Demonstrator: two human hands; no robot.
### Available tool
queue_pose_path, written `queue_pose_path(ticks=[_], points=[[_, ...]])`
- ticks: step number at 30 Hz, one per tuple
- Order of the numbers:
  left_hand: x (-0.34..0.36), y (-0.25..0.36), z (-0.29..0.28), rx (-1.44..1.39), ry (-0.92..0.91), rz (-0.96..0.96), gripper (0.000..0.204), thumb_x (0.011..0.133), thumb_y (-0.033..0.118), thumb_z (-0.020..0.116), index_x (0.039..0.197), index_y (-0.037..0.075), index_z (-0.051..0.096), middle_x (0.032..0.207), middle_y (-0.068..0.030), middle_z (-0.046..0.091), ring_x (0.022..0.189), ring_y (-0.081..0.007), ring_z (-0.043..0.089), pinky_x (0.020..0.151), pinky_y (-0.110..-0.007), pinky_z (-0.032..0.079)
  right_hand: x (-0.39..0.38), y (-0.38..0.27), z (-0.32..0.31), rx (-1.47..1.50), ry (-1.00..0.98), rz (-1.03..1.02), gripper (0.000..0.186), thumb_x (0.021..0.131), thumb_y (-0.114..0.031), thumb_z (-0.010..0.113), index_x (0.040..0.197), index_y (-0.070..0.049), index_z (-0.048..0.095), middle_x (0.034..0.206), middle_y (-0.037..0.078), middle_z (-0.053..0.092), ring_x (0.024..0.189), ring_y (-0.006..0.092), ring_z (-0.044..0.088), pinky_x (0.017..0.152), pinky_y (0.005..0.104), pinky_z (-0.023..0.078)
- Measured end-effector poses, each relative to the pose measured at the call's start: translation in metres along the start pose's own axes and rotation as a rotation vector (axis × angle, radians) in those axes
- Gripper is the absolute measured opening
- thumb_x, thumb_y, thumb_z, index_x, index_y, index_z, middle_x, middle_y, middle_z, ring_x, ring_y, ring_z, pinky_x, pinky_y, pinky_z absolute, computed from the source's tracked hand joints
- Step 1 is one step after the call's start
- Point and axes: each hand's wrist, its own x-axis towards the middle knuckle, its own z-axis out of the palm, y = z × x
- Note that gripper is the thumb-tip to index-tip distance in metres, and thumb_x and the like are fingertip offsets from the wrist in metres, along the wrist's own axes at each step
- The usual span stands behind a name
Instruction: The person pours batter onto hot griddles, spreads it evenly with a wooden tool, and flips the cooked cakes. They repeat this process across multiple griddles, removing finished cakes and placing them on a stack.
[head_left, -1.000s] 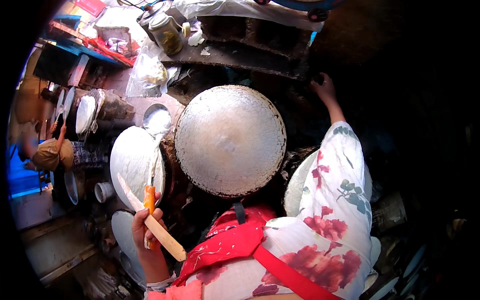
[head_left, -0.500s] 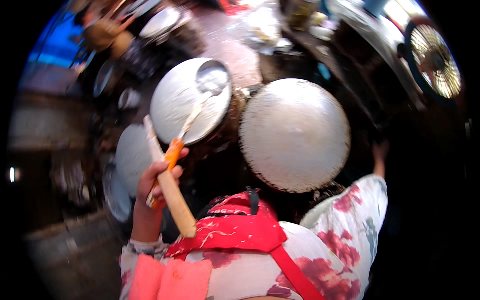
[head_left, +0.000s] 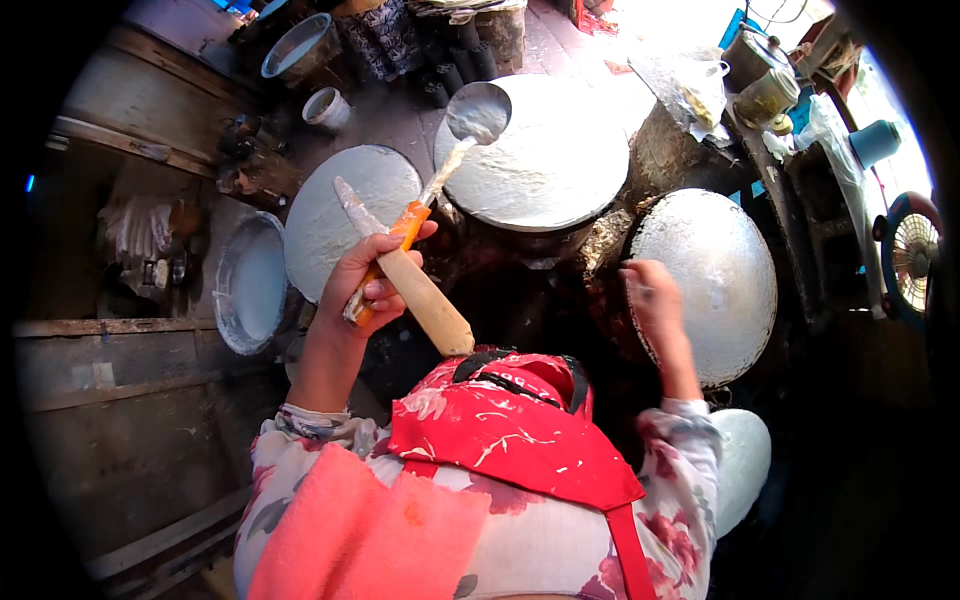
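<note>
My left hand is closed around two tools that cross each other. One is a ladle with an orange handle, its bowl over a wide round surface covered in white batter. The other is a flat wooden spatula, its tip coated white and its wide end toward my red apron. My right hand is at the near-left rim of a round, pale metal lid; its fingers are blurred, and I cannot tell whether it touches the rim.
Left of the battered surface lies another white disc, with a basin of whitish liquid beside it. A small white bucket stands farther back. At right are a lidded pot, a blue cup and a fan.
My right hand has come in from the far right to the metal lid's left rim. The view has shifted, and the left hand still grips both tools.
</note>
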Motion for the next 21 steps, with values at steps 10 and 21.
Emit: queue_pose_path(ticks=[10, 21], points=[[-0.121, 0.091, -0.117, 0.024, 0.035, 0.163, 0.044, 0.094, 0.014, 0.041, 0.131, -0.008, 0.034, 0.061, -0.0021, 0.044, 0.037, -0.0036, 0.04, 0.035, -0.017, 0.039, 0.077, -0.073, 0.178, -0.553, -0.016, -0.305, 0.035, 0.076, -0.006, 0.053, 0.111, -0.001, 0.054, 0.125, 0.018, 0.051, 0.122, 0.0361, 0.044, 0.101, 0.0459, 0.034], [-0.188, 0.119, -0.186, -0.11, 0.078, 0.302, 0.043, 0.094, 0.013, 0.041, 0.131, -0.006, 0.033, 0.06, -0.0034, 0.046, 0.038, -0.0064, 0.046, 0.037, -0.02, 0.045, 0.083, -0.08, 0.162, -0.608, -0.164, -0.307, 0.04, 0.075, -0.008, 0.055, 0.115, -0.003, 0.053, 0.128, 0.015, 0.049, 0.124, 0.0328, 0.042, 0.104, 0.045, 0.031]])
